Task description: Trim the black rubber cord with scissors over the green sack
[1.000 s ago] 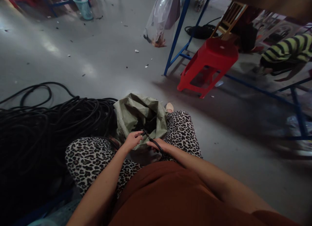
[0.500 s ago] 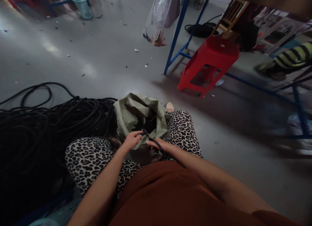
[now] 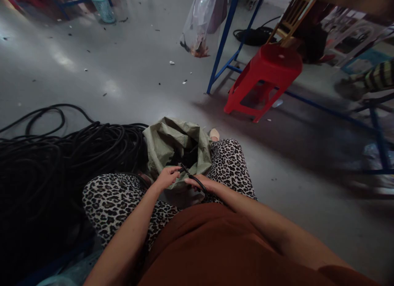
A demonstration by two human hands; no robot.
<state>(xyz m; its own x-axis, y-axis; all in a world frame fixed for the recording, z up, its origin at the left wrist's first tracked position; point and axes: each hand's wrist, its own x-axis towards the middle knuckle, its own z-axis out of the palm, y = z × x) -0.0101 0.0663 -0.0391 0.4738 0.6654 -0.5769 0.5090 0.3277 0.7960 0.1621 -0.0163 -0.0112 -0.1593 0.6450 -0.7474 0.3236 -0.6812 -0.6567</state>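
Note:
My right hand is closed round the black handles of a pair of scissors, whose blades point up and left towards my other hand. Between the fingertips of my left hand is a short black rubbery piece, pinched close to the scissor blades. I cannot tell whether the blades touch it. Both hands are over the near rim of an open grey-green woven sack, which stands between my knees. Dark scraps lie inside the sack, too shadowed to make out singly.
A large heap of black hose or cord lies on the floor at my left. Ahead to the right stand a red plastic stool and a blue-framed table, with a clear plastic bag hanging beside it. Another person's striped clothing shows far right.
My hands, the scissors and the black piece look almost the same as before. The other person's striped clothing at the right has shifted further right.

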